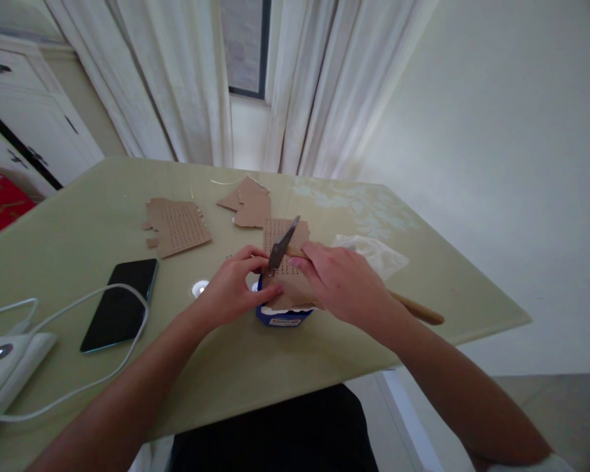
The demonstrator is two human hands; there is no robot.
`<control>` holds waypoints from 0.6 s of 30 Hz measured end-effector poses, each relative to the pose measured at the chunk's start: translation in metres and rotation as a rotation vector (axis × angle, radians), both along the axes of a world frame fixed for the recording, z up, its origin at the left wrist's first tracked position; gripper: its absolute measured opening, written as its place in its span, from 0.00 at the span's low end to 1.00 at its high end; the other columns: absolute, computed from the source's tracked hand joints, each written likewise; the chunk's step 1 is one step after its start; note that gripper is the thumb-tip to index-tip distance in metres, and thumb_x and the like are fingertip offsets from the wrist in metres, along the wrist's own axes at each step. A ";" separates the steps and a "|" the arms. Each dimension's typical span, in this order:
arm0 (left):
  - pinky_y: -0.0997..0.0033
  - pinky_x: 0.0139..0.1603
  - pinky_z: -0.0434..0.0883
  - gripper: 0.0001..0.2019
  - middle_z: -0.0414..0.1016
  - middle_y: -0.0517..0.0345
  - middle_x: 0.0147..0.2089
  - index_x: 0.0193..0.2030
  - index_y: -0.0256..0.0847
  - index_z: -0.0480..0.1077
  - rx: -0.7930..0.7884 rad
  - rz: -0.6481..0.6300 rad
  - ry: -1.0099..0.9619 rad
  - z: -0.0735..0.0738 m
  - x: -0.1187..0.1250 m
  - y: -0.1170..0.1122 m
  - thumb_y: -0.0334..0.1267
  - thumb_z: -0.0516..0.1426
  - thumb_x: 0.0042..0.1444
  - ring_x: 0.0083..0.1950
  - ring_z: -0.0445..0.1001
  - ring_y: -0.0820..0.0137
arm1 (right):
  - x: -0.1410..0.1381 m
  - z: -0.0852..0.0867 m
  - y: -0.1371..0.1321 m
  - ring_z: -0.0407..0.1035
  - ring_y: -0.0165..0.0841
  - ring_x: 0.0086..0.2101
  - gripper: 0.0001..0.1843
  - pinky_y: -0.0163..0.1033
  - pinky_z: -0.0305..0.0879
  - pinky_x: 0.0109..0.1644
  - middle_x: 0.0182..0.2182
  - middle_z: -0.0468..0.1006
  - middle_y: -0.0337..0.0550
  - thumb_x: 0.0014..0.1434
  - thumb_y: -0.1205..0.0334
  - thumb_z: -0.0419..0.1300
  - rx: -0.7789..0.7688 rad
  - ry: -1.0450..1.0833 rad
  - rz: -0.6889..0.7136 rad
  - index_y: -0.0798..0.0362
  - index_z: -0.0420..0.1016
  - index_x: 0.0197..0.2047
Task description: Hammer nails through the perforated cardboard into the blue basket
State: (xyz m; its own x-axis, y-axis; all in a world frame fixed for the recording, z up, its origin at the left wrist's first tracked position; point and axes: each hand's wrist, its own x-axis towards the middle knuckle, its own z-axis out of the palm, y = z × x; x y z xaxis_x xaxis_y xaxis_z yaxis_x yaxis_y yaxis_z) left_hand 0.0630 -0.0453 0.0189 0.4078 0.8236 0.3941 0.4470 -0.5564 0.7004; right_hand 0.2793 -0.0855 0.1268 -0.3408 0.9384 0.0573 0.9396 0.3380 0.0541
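Observation:
My right hand (347,282) is closed round the wooden handle of a hammer (282,246). Its metal head is over a brown cardboard piece (288,288) marked with rows of small holes. That cardboard rests on a blue box (280,319) with a torn white edge. At the left side of the cardboard is my left hand (233,285), its thumb lying on top and its other fingers bent at the edge, close to the hammer head. Something tiny under the hammer head is too small to make out.
Another perforated cardboard piece (177,226) and torn cardboard scraps (250,203) lie farther back. A phone (120,305), a white cable (140,328) and a white power strip (17,367) are on the left. A crumpled plastic bag (373,254) lies right of the box.

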 end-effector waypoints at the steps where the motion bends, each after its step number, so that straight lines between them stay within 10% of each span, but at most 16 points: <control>1: 0.59 0.53 0.79 0.17 0.79 0.51 0.51 0.48 0.43 0.83 -0.006 0.007 -0.006 0.000 0.000 0.000 0.50 0.70 0.58 0.48 0.81 0.61 | 0.001 0.001 0.000 0.81 0.45 0.38 0.22 0.42 0.56 0.35 0.38 0.86 0.50 0.81 0.47 0.45 0.018 0.029 -0.017 0.51 0.74 0.47; 18: 0.59 0.52 0.80 0.14 0.77 0.50 0.53 0.47 0.43 0.82 -0.052 -0.007 -0.047 -0.001 0.001 0.000 0.47 0.70 0.58 0.49 0.79 0.62 | 0.002 -0.022 0.003 0.81 0.46 0.36 0.22 0.43 0.58 0.35 0.37 0.86 0.51 0.81 0.49 0.45 -0.077 0.001 0.020 0.52 0.75 0.48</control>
State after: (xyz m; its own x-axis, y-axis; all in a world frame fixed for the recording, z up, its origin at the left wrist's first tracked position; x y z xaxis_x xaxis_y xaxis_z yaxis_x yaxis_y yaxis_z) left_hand 0.0637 -0.0457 0.0175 0.3953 0.8409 0.3696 0.4092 -0.5214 0.7488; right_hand 0.2817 -0.0823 0.1049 -0.3596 0.9330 -0.0148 0.9326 0.3599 0.0266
